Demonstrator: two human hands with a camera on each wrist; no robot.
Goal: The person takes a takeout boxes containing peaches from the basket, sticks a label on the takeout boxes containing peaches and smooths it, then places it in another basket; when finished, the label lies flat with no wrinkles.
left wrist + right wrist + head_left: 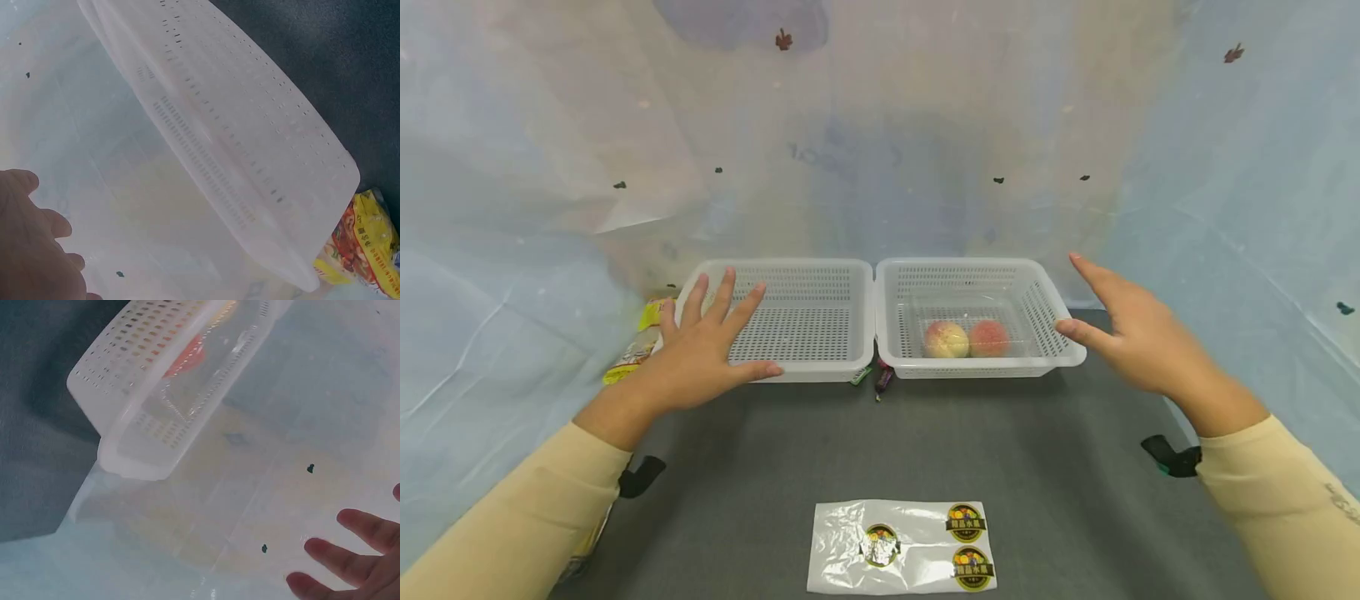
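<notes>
My left hand [696,354] is spread over the left end of a white perforated basket [808,367], its fingers straight and holding nothing. Beside the right end of a second white basket [958,265] is my right hand [1150,337], fingers extended, nothing in it; whether the thumb touches the rim I cannot tell. Two peaches [946,340] lie side by side in the right basket, with clear plastic packaging [925,304] around them. In the wrist views, only fingers [56,222] of the left hand and fingers [344,559] of the right show, apart from the baskets.
A white plastic bag [842,542] with round fruit labels lies at the table's front. Yellow food packets [632,354] stand left of the left basket. A green wrapper [861,376] and a purple wrapper [884,380] poke out between the baskets. A pale sheet [880,150] hangs behind.
</notes>
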